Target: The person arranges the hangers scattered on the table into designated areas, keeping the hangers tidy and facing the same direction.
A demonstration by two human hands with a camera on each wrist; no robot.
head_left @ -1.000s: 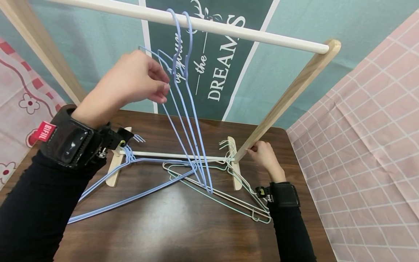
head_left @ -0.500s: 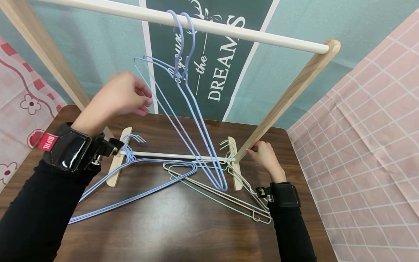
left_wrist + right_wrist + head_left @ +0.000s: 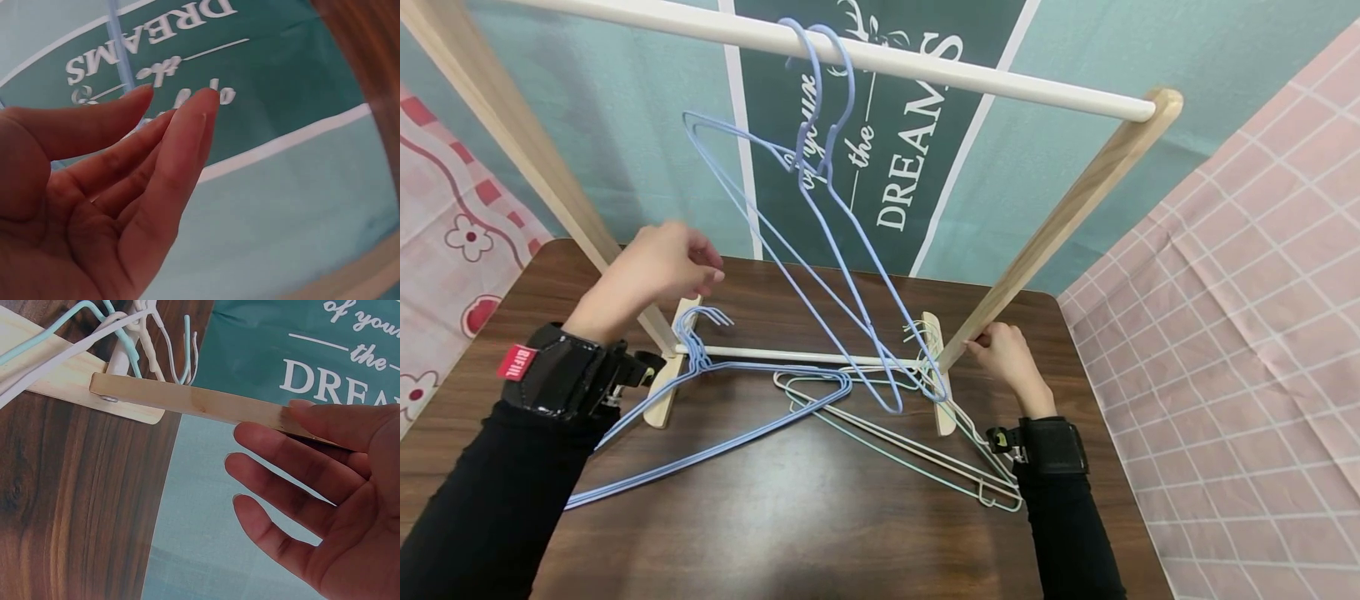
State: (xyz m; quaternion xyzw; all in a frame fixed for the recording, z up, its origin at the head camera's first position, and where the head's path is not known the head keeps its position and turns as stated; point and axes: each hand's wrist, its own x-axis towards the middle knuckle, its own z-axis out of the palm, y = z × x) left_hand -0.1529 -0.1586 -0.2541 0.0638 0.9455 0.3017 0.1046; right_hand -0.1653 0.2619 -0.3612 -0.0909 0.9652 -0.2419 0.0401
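Two blue wire hangers (image 3: pixel 852 87) hang by their hooks from the white upper rod (image 3: pixel 985 79) of a wooden clothes rack, tilted, their lower corners toward the right. My left hand (image 3: pixel 658 267) is in the air left of them, touching nothing. In the left wrist view its fingers are loosely bent, with nothing between thumb and fingertips. At the right, my right hand (image 3: pixel 1006 358) pinches the rack's right post (image 3: pixel 1060 217) low down. The right wrist view shows thumb and index finger on the post, the other fingers loose beside it.
Several blue hangers (image 3: pixel 696 354) are gathered at the left end of the low white bar (image 3: pixel 775 356). Cream and pale green hangers (image 3: pixel 934 383) bunch at its right end. The rack stands on a dark wood table (image 3: pixel 790 533), with patterned cloths around it.
My left hand has moved down and left, away from the hanging hangers. Those hangers have swung, their lower corners shifting right. My right hand has stayed on the post.
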